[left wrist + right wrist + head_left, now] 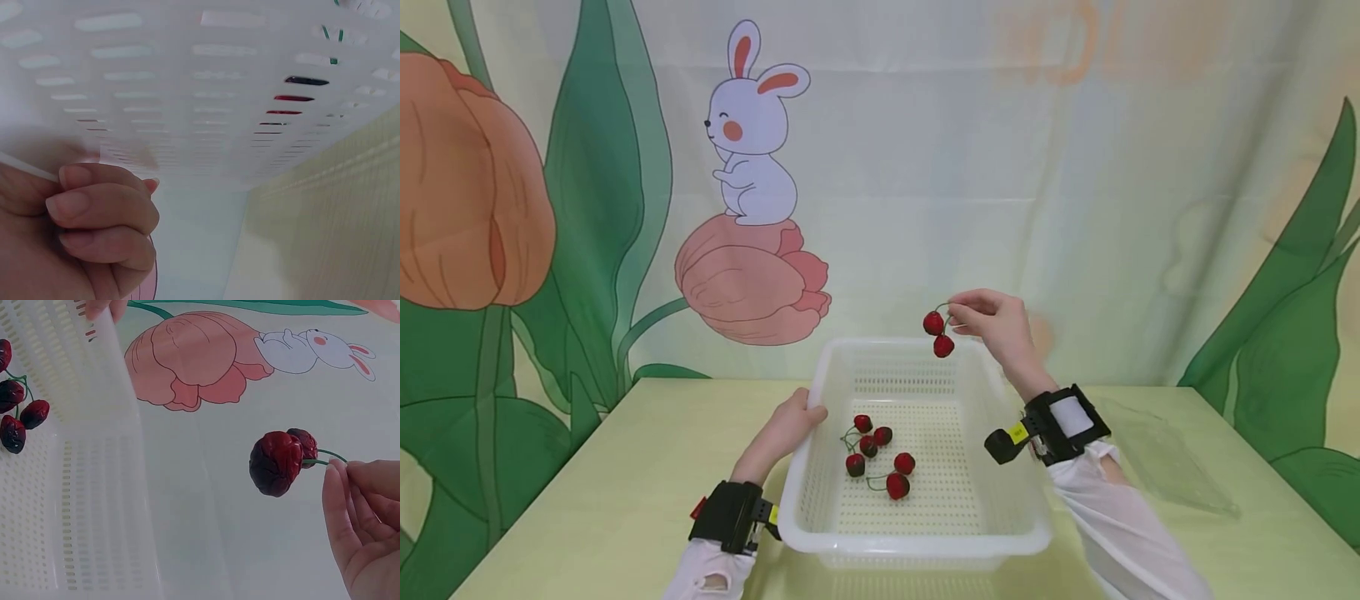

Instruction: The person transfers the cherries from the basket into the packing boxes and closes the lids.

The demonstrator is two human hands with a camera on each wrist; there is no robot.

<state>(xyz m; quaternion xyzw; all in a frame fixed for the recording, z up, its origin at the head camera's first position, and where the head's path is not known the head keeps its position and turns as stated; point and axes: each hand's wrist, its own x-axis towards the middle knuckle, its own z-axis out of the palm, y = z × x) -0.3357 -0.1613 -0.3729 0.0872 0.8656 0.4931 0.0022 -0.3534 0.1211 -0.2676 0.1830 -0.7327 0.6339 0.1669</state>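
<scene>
My right hand [1000,325] pinches the green stems of a pair of dark red cherries [943,345], which dangle over the far rim of a white plastic basket [917,546]. In the right wrist view the wrinkled, glossy cherries [275,464] hang off the fingertips by their stems. My left hand [792,423] grips the basket's left rim, its fingers curled under the edge in the left wrist view. Several more cherries [898,486] lie on the basket's perforated floor, toward its left side. The basket's slotted wall [206,75] fills much of the left wrist view.
A clear, flat plastic sheet or bag [1172,458] lies on the pale yellow table [587,492] to the right of the basket. Behind the table hangs a curtain [925,167] printed with a rabbit and tulips.
</scene>
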